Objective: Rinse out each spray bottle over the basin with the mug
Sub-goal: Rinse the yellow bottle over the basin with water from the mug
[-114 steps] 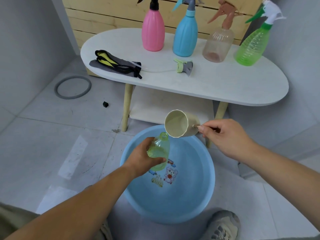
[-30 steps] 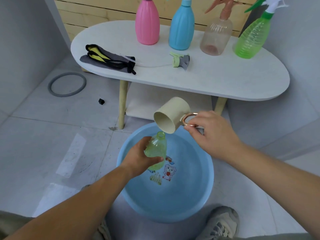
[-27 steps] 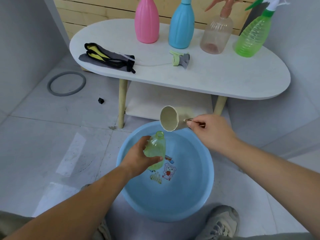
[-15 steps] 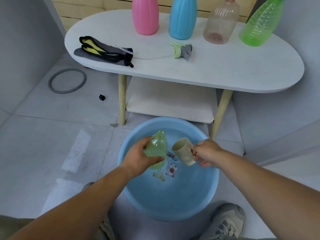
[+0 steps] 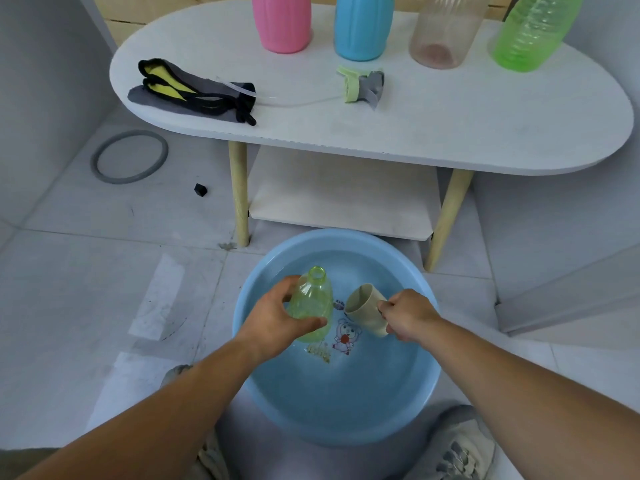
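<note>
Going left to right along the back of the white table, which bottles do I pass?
Pink bottle → blue bottle → clear bottle → green bottle.

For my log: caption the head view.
Left hand grips uncapped green bottle, right hand grips mug, both over blue basin.

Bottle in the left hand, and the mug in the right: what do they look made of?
Bottle: thin plastic, glossy, tinted yellow-green and see-through, with moulded ribs at the shoulder. Mug: opaque beige with a matte finish and no glare. Probably plastic or a fibre composite, though ceramic cannot be ruled out.
</note>
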